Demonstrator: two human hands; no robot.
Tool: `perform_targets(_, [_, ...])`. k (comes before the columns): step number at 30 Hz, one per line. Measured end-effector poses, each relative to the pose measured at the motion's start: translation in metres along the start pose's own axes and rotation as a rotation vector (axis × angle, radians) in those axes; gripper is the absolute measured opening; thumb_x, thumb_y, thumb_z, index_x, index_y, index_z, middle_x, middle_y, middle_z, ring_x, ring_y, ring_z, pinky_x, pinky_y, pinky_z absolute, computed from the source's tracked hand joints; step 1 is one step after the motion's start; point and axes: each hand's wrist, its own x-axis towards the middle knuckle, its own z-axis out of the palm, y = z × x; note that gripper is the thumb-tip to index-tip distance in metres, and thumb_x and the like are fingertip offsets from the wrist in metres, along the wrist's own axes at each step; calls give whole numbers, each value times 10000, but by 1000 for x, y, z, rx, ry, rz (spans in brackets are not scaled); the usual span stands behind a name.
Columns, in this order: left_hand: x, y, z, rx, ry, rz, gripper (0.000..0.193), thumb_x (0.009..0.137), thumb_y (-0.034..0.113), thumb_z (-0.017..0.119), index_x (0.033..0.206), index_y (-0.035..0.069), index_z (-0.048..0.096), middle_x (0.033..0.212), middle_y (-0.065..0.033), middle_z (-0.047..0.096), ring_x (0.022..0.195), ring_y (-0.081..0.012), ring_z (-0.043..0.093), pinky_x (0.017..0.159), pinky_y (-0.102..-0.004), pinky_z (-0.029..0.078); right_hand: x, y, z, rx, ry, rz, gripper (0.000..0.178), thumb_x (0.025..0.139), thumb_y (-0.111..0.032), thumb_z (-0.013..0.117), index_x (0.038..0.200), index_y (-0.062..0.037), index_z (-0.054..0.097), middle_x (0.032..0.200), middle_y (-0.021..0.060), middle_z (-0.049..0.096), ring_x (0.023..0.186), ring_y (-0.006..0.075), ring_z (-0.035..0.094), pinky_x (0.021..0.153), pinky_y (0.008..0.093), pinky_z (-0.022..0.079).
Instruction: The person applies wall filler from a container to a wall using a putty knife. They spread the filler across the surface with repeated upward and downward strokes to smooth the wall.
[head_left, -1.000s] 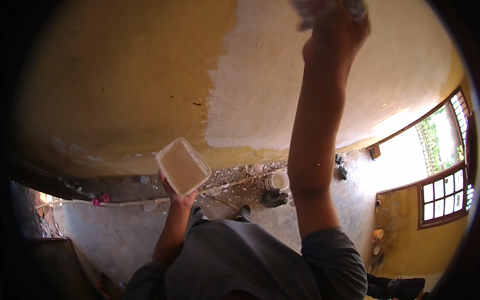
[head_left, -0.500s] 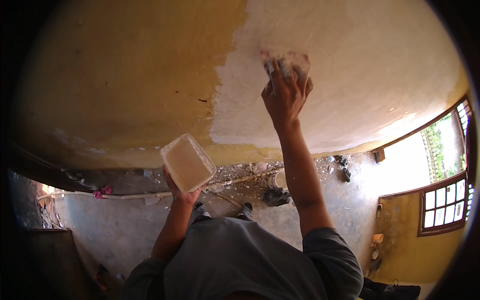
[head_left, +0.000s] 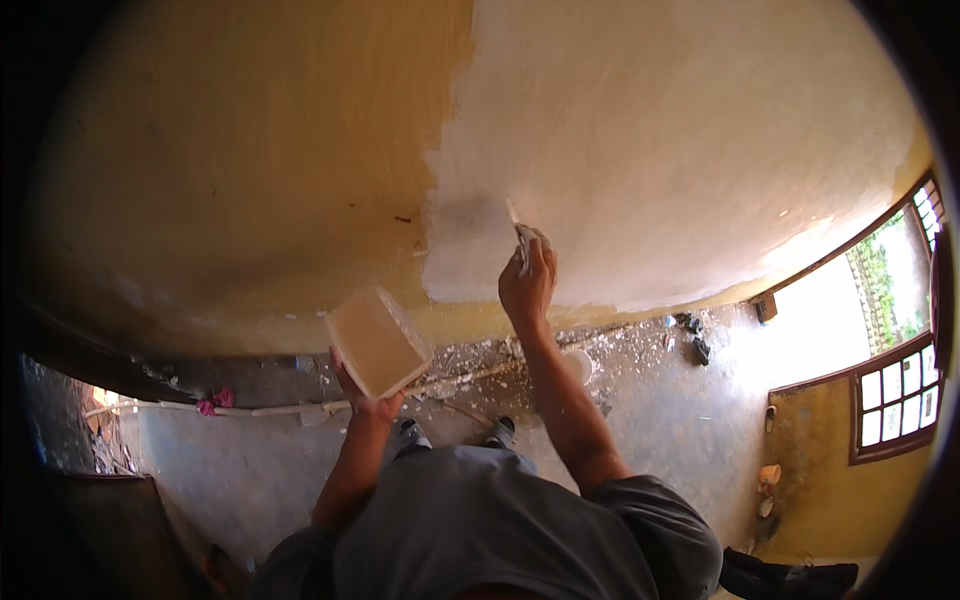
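My left hand (head_left: 366, 396) grips a translucent rectangular tub (head_left: 408, 325) from its near side, tilted toward the wall. Pale beige paste shows inside it. In my right hand (head_left: 527, 292) is a putty scraper (head_left: 523, 238), seen nearly edge-on, its blade close to or against the wall. Whether the blade touches cannot be made out. A whitish coat (head_left: 650, 150) covers the right part of the wall, and bare ochre paint (head_left: 250, 150) lies to its left. The scraper is over the coated part, right of the ragged border.
Along the wall's foot lies a long pole (head_left: 270, 410) with a pink cloth (head_left: 215, 402) by it. White flakes and a white bucket (head_left: 578, 366) are on the floor, the bucket partly behind my right forearm. Dark scraps (head_left: 700, 350) lie farther right, near a bright doorway and a barred window (head_left: 897, 410).
My right hand has come down and left along the wall with the scraper, which has turned from face-on to nearly edge-on. The tub stays in my left hand, almost unmoved.
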Motion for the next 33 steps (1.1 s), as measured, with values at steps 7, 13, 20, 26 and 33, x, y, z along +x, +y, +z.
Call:
perform_targets(7, [1,0,-4,86,-59,-30,720,874,733,442,1420,264,453,1380,5,523,1261,-282,499,1001,-614,419,103,-108,16,33,623,-148,589,811,93,467,1392,97,375,1384,302,385,1229,387,420,1026,467,361])
perform_targets(13, [-5,4,22,80,90,-11,734,861,757,422,1418,281,450,1382,14,505,1259,-295,484,961,-633,419,2,-147,49,235,197,-200,530,873,-3,515,1393,48,425,1404,348,387,1267,505,435,1051,550,380])
perform_targets(20, [0,1,5,87,78,-22,697,867,748,422,1383,285,479,1322,18,532,1218,-277,502,935,-601,442,107,-73,-65,288,732,341,383,913,-150,540,1221,72,596,1074,276,615,1034,410,594,917,481,462])
perform_targets(26, [8,3,-4,55,-51,-31,691,867,740,437,1375,275,488,1319,18,536,1215,-290,500,925,-613,441,117,-109,-26,60,732,-62,224,828,-79,630,1036,-3,666,1031,209,661,965,356,645,813,438,531])
perform_targets(33, [-1,6,21,42,9,-45,689,880,720,429,1390,259,477,1315,-15,560,1171,-326,570,861,-690,489,55,-67,-46,105,376,-367,326,827,0,633,1138,-57,713,1081,176,664,921,300,654,785,378,543])
